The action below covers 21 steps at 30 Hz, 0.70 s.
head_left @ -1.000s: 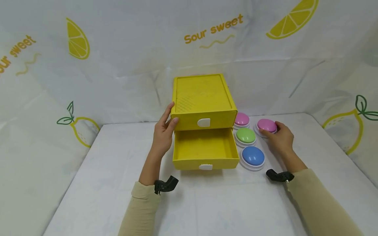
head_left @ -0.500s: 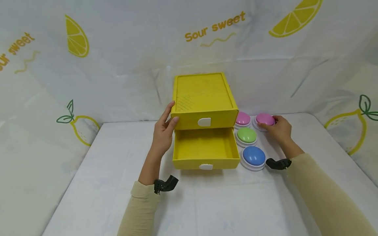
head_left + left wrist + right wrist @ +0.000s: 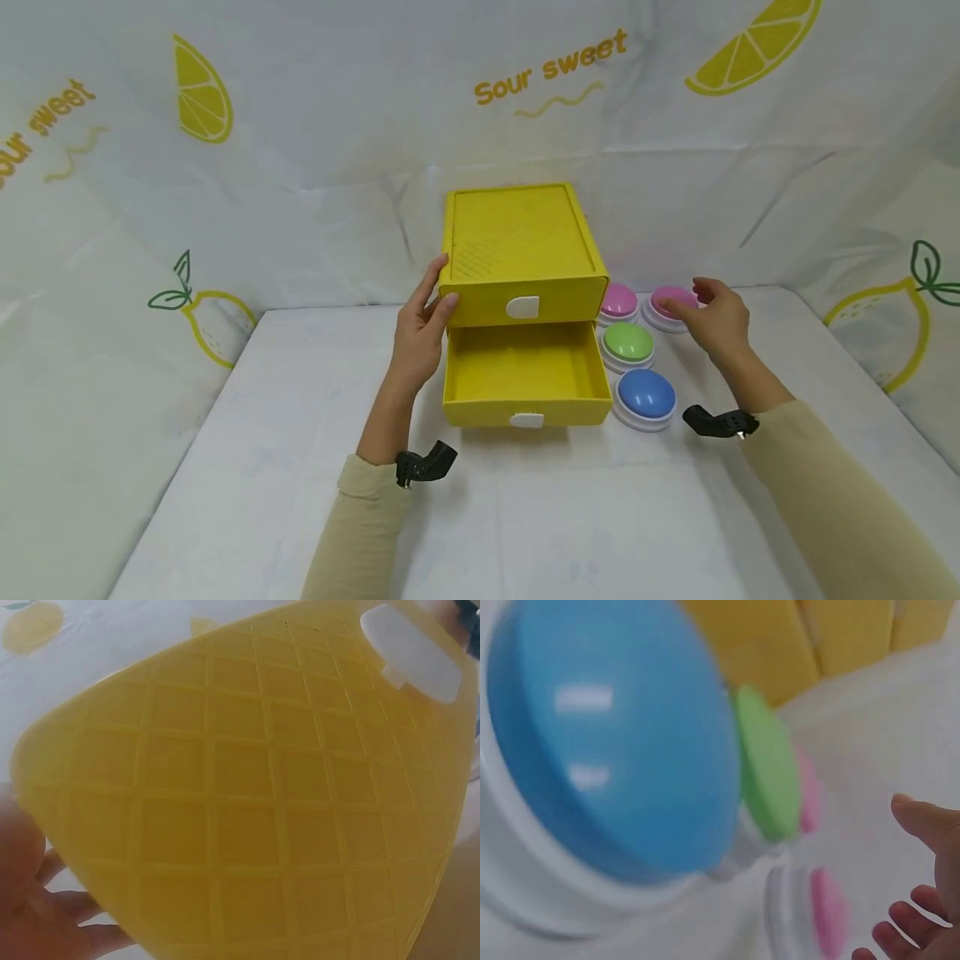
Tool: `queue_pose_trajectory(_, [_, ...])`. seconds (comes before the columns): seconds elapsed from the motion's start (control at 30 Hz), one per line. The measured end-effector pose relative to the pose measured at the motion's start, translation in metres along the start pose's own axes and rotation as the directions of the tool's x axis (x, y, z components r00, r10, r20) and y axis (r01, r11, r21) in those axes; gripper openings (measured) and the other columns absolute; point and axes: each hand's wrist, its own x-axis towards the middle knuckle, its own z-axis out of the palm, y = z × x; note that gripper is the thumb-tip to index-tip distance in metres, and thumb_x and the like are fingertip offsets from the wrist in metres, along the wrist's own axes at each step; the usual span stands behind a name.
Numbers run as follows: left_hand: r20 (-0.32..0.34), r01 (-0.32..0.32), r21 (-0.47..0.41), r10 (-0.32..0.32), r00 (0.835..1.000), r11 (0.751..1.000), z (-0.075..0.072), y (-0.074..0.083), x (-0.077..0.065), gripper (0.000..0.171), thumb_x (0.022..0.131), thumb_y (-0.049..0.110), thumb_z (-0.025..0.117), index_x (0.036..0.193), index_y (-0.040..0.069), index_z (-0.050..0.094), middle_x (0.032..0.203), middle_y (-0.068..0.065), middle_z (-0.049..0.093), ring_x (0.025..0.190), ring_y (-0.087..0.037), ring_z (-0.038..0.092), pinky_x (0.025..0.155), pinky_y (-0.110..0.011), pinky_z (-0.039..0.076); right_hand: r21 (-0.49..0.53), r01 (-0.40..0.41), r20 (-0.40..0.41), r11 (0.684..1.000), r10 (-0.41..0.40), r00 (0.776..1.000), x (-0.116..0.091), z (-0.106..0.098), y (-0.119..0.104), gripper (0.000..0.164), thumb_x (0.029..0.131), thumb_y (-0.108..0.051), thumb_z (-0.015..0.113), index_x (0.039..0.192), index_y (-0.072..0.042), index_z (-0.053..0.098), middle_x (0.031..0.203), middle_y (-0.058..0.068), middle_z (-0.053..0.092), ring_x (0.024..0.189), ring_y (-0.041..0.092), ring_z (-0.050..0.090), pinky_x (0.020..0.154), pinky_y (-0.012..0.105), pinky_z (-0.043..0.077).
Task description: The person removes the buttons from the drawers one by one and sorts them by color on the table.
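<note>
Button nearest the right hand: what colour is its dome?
Pink; the dome shows best in the head view.

We could pass over the worktop [image 3: 307,417] along its left edge or toward its near edge. The yellow drawer unit [image 3: 521,237] bars us from the middle of the far edge, its pulled-out drawer [image 3: 577,412] jutting nearward. 4 buttons [image 3: 647,393] crowd the unit's right side; between them and the right edge, the right hand [image 3: 717,323] narrows our way.
</note>
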Motion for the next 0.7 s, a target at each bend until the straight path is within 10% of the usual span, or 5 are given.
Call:
queue_pose_trajectory(0.13, [-0.002,-0.003,0.003,0.003,1.000,1.000,0.000,0.001,0.001,0.055,0.107,0.023,0.051,0.159,0.030,0.034,0.166,0.010,0.030,0.147,-0.023,0.043,0.117,-0.036,0.042,0.023,0.056,-0.015,0.998,-0.056,0.998,-0.021,-0.004,-0.024,0.091,0.090,-0.061,0.066,0.155,-0.006,0.038,0.151,0.024,0.048,0.136,0.041,0.048,0.096,0.030,0.057])
queue_pose_trajectory(0.27, [-0.002,0.002,-0.002,-0.002,1.000,1.000,0.001,0.002,0.000,0.055,0.107,0.023,0.051,0.159,0.030,0.034,0.166,0.010,0.030,0.147,-0.022,0.043,0.117,-0.036,0.042,0.053,0.121,-0.028,0.991,-0.120,0.992,-0.047,-0.007,-0.045,0.080,0.091,-0.059,0.066,0.150,-0.008,0.046,0.142,0.020,0.056,0.128,0.035,0.054,0.072,0.001,0.043])
queue_pose_trajectory(0.7, [0.008,0.028,-0.042,-0.028,1.000,0.999,0.001,0.004,0.001,0.055,0.108,0.018,0.049,0.160,0.029,0.033,0.167,0.008,0.029,0.148,-0.021,0.043,0.119,-0.040,0.040,0.123,0.375,-0.051,0.919,-0.371,0.927,-0.126,-0.001,-0.079,0.042,0.095,-0.037,0.071,0.126,-0.008,0.067,0.117,0.011,0.068,0.096,-0.007,0.057,0.083,-0.003,0.044])
